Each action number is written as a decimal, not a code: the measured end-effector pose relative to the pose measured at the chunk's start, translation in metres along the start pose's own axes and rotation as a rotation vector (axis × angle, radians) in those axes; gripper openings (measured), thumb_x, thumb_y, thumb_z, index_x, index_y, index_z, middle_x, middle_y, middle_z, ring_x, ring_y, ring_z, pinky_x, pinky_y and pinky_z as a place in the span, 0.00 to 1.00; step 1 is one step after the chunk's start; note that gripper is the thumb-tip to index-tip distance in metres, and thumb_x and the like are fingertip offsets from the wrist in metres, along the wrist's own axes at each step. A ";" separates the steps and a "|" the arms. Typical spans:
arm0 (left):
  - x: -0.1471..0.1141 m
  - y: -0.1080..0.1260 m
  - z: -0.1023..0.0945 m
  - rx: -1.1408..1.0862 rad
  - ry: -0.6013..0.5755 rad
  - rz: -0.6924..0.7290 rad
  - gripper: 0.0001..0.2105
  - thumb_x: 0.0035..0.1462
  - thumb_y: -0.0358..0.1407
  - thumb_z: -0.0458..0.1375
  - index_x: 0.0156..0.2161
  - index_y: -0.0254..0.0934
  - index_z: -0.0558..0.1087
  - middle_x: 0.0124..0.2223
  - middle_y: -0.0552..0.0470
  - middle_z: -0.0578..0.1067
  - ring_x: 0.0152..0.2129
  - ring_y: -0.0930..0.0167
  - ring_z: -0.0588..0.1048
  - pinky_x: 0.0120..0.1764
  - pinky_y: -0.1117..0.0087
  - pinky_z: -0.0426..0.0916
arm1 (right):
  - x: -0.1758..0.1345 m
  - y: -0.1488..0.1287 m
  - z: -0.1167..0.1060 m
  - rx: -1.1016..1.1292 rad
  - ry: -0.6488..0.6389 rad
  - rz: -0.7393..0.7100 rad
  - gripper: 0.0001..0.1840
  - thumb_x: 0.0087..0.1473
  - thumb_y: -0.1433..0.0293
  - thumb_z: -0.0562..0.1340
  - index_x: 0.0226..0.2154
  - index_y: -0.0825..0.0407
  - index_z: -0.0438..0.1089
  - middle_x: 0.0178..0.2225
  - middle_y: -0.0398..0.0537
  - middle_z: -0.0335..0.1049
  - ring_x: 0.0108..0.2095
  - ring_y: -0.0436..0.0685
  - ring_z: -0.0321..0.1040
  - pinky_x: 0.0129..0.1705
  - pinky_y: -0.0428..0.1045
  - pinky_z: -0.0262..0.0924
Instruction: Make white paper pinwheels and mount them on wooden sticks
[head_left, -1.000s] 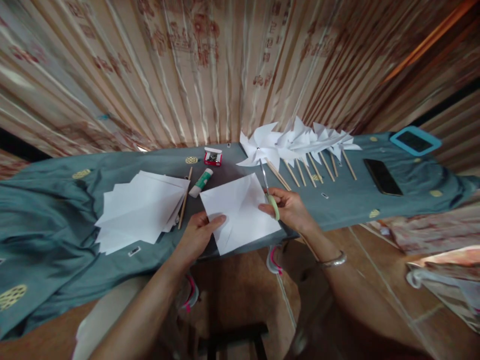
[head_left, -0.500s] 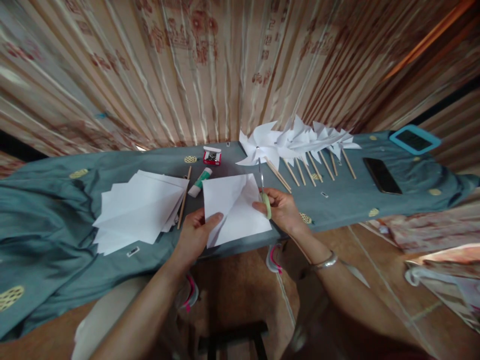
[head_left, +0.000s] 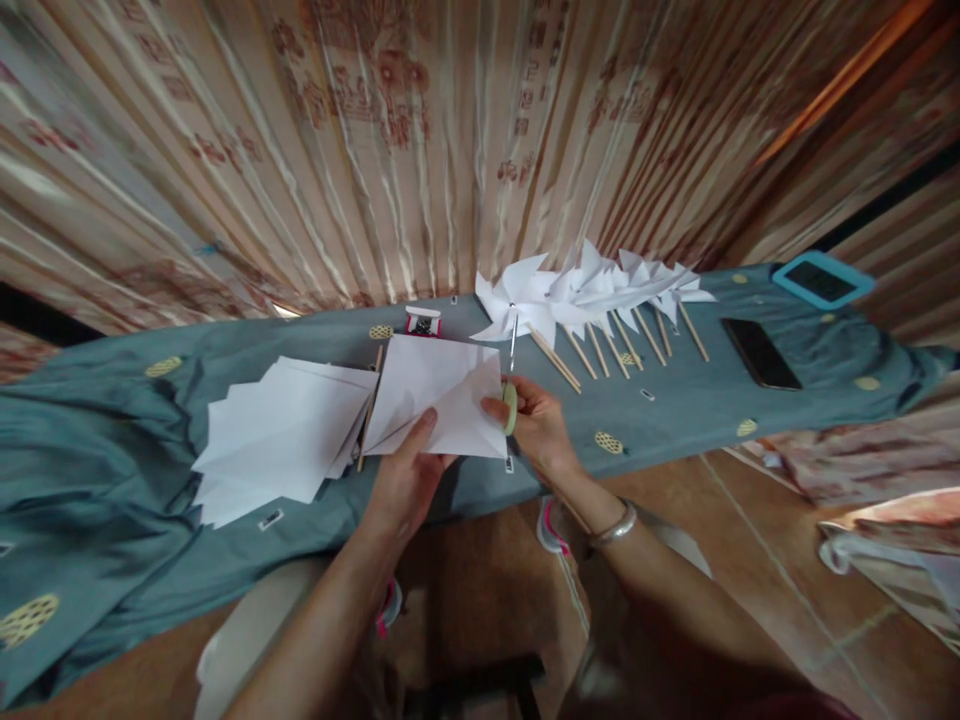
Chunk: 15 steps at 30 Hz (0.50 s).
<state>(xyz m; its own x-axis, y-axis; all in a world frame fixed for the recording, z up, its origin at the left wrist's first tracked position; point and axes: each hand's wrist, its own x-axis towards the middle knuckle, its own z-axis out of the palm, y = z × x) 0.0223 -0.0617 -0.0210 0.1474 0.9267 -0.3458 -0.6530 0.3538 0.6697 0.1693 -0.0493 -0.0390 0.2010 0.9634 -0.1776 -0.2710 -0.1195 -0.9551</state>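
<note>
Between my hands is a white square sheet of paper [head_left: 420, 380] with diagonal creases. My left hand [head_left: 409, 475] pinches its lower edge, thumb on top and fingers beneath. Scissors [head_left: 511, 405] with pale green handles are in my right hand [head_left: 541, 420], blades pointing away toward the back of the table. The right thumb also rests on the sheet's right side. Just left of the sheet lies a thin wooden stick [head_left: 369, 410], beside a fanned stack of white paper [head_left: 277, 430]. The glue stick is hidden under the held sheet.
Several white paper pinwheels [head_left: 525, 290] on wooden sticks lie along the back. A small red box [head_left: 424, 322] with its lid raised sits behind the sheet. A black phone [head_left: 761, 353] and a blue-framed device [head_left: 823, 280] are at right. A blue-green cloth [head_left: 675, 420] covers the table.
The sheet has turned and moved left, now covering the glue stick. My left hand has shifted right along its lower edge, and my right hand with the scissors has moved slightly left.
</note>
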 end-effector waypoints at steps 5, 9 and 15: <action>0.012 0.012 -0.002 -0.029 0.232 0.084 0.14 0.55 0.29 0.59 0.48 0.34 0.73 0.47 0.45 0.78 0.41 0.67 0.77 0.41 0.68 0.75 | -0.005 -0.004 0.001 -0.116 -0.117 -0.005 0.26 0.33 0.53 0.73 0.32 0.52 0.71 0.21 0.38 0.68 0.22 0.49 0.63 0.24 0.45 0.58; 0.019 0.029 -0.009 -0.057 0.316 0.205 0.12 0.58 0.28 0.56 0.47 0.35 0.73 0.43 0.48 0.79 0.33 0.72 0.77 0.39 0.71 0.75 | -0.018 -0.011 -0.012 -0.218 -0.380 0.081 0.28 0.40 0.49 0.69 0.36 0.53 0.72 0.25 0.43 0.72 0.24 0.48 0.64 0.27 0.45 0.59; 0.025 0.043 -0.015 -0.114 0.339 0.300 0.11 0.58 0.27 0.56 0.45 0.37 0.74 0.41 0.50 0.79 0.35 0.72 0.78 0.43 0.70 0.74 | -0.033 -0.005 -0.030 -0.267 -0.682 0.262 0.27 0.45 0.50 0.68 0.37 0.55 0.71 0.25 0.43 0.70 0.23 0.46 0.63 0.27 0.45 0.60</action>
<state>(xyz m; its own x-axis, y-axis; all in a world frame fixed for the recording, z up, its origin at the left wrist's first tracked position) -0.0134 -0.0256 -0.0106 -0.2991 0.8855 -0.3554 -0.7096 0.0426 0.7033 0.1918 -0.0881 -0.0354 -0.4853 0.8201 -0.3031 0.0234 -0.3344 -0.9421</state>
